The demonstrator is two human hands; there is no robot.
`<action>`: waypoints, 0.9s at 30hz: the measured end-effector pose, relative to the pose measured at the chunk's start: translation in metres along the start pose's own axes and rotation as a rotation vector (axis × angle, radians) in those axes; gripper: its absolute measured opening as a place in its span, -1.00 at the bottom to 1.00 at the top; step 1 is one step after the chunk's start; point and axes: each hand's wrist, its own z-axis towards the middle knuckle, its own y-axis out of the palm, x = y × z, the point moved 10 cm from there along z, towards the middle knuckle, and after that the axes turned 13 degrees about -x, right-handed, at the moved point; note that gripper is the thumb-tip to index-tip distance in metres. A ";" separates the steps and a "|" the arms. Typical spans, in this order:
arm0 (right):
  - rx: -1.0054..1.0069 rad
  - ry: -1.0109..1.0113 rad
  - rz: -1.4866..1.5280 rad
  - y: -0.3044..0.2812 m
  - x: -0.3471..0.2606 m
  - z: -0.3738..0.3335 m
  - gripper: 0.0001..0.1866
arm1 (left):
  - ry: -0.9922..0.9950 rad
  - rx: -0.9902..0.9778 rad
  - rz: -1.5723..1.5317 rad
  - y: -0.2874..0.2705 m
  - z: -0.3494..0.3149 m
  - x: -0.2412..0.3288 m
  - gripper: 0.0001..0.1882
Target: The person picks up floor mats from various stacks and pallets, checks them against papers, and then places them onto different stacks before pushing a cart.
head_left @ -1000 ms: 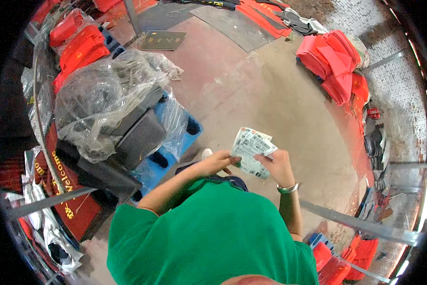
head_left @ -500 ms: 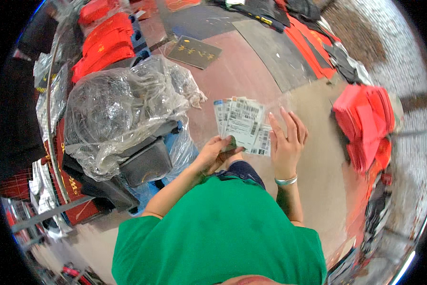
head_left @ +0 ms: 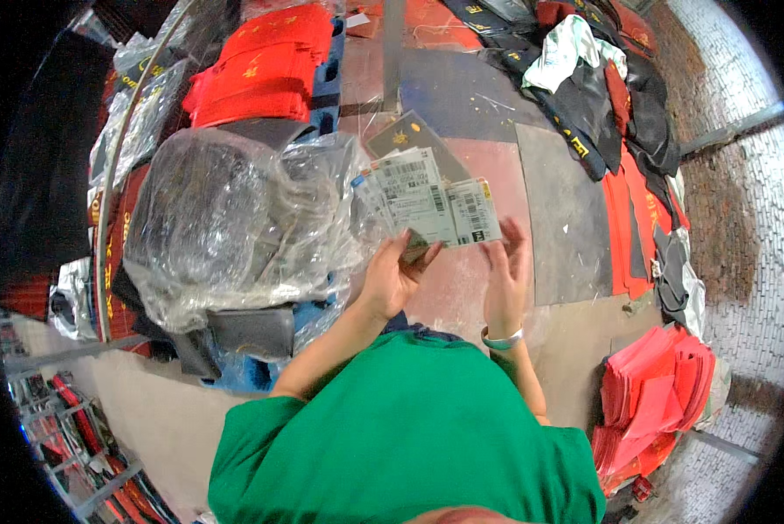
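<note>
A fanned-out bunch of printed shipping labels (head_left: 416, 199) is in front of me, with barcodes on white paper. My left hand (head_left: 395, 278) grips its lower edge between thumb and fingers. Close to the lower right corner of the rightmost label (head_left: 473, 212) is my right hand (head_left: 507, 278). Its fingers are apart and slightly blurred, and whether they touch the paper I cannot tell. A silver bracelet (head_left: 503, 339) circles the right wrist. Behind the labels, a dark grey mat (head_left: 425, 138) with a gold design lies on the floor.
To the left, clear plastic wrapping (head_left: 204, 218) covers a bulky load on a blue pallet (head_left: 245, 371). Stacked red mats (head_left: 265, 65) sit beyond it. Folded red pieces (head_left: 649, 393) are piled at the right. Black and red mats (head_left: 575, 96) lie at far right, near a brick wall (head_left: 732, 210).
My view has turned and shifted forward, so the surroundings sit differently. The labels are fanned wider, with the rightmost one standing out more. My right hand's fingers are lower and less stretched.
</note>
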 end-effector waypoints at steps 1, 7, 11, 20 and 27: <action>-0.027 0.102 0.140 0.001 0.028 0.017 -0.60 | -0.021 -0.013 -0.077 -0.007 0.024 -0.004 -0.77; 0.034 0.082 -0.177 -0.049 0.012 0.169 -0.82 | -0.322 -0.246 0.482 0.048 0.178 -0.003 -0.71; -0.008 0.254 -0.361 -0.072 0.001 0.251 -0.83 | -0.479 -0.314 0.654 0.068 0.254 -0.010 -0.67; -0.421 0.231 -0.586 -0.108 0.038 0.441 -0.88 | -0.387 -0.382 0.962 0.082 0.459 -0.002 -0.67; -0.407 0.151 -0.115 -0.119 0.057 0.610 -0.73 | -0.512 -0.376 1.273 0.089 0.605 0.001 -0.75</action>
